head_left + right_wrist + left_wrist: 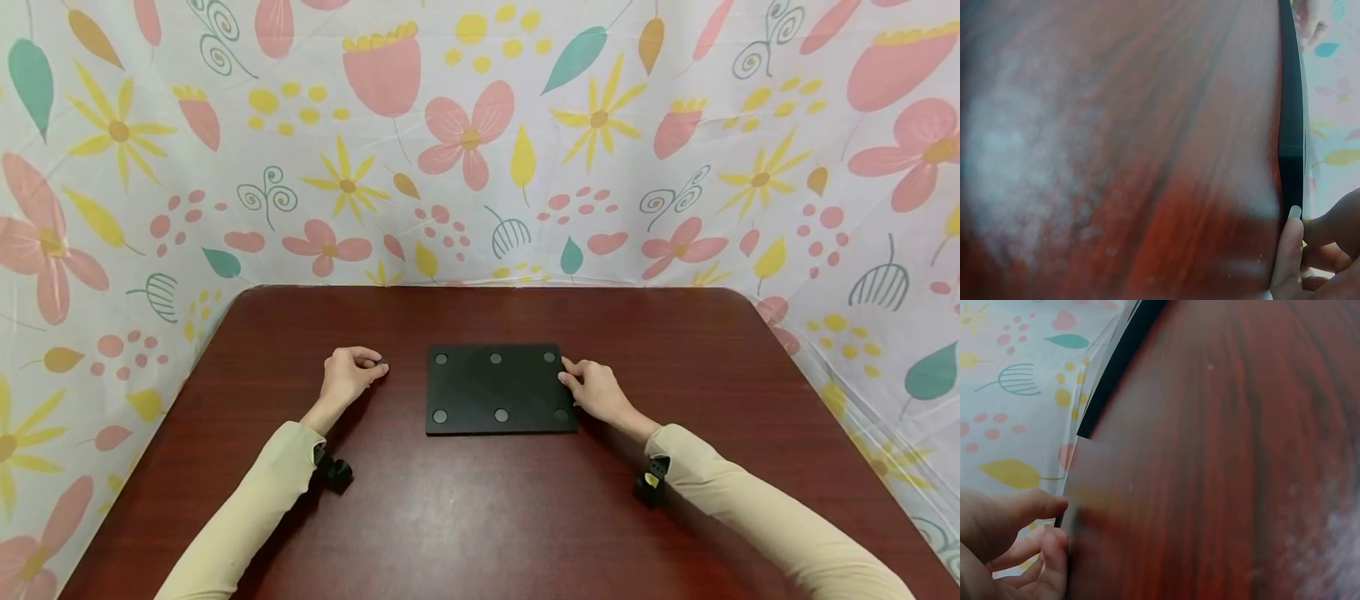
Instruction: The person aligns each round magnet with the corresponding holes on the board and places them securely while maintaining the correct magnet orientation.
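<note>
A flat black rectangular board (480, 387) lies on the table, with round spots near its edges in two rows. Most spots look light grey; the one at the near right corner (562, 414) is darker. My right hand (596, 390) holds the board's right edge, its thumb near the top face. In the right wrist view, fingertips (1289, 250) touch the board's dark side (1292, 112). Left of the board and apart from it, my left hand (349, 375) pinches a small dark round piece (383, 362) between thumb and finger, mostly covered by the fingertips.
The dark red wood-grain table (420, 517) has rounded far corners. A white cloth (480, 233) with flower and leaf prints hangs behind it and along both sides. Small black cameras (335, 473) are strapped at both wrists over beige sleeves (247, 508).
</note>
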A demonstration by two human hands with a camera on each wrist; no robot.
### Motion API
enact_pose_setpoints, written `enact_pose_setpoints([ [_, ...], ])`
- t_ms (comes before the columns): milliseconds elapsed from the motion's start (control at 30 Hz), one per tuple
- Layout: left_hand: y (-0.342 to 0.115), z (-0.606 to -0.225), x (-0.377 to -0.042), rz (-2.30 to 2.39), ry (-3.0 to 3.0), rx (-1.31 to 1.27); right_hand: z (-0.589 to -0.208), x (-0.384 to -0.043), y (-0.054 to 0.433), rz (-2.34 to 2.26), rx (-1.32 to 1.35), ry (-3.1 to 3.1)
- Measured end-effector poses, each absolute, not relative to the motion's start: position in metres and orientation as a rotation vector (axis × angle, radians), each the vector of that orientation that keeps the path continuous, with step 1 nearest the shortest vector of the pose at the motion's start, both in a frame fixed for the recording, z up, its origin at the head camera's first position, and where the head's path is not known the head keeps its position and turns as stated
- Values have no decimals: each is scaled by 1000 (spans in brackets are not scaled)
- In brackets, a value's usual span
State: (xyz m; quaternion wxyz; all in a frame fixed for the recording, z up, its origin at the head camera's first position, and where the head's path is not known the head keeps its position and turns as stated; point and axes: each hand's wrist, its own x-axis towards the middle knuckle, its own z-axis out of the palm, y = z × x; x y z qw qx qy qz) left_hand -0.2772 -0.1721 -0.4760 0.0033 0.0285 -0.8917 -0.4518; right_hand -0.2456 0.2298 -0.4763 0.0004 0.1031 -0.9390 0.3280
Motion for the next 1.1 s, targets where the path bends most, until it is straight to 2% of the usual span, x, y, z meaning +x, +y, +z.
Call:
enact_pose_setpoints([
  [433, -167, -472, -273, -1495, -2767, -21, -474, -248, 230, 1029, 322, -2953],
  [1100, -164, -474, -270, -1484, -2785, -58, -474, -246, 230, 1036, 296, -2969],
])
